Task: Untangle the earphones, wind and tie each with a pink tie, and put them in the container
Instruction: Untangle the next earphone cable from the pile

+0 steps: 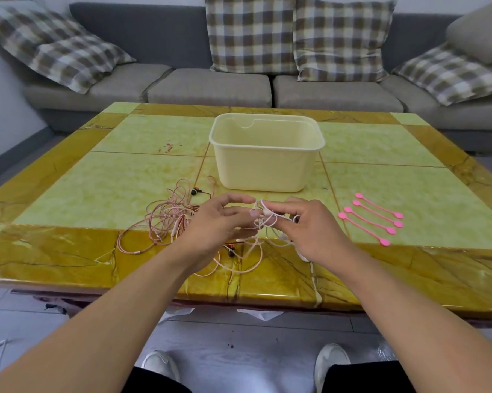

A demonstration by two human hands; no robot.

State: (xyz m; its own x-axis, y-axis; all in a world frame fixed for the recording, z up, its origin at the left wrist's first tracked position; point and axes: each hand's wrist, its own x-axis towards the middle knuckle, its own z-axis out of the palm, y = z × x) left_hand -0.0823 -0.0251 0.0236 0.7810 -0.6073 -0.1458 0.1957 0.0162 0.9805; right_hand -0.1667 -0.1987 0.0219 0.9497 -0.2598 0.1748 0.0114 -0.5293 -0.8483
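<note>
While the pink tangle [168, 219] sprawls on the table [68, 194], my left hand [219, 222] and right hand [310, 231] pinch a white earphone cord [264, 217], mid-untangling; next, working its loops free, I judge.

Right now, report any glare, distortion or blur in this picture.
Head view: glossy table shows soft glare along its near edge; wide-angle lens bows the table edges and sofa; the left hand and right hand on the pale earphone cords look slightly soft; lighting even, shadows faint.
</note>
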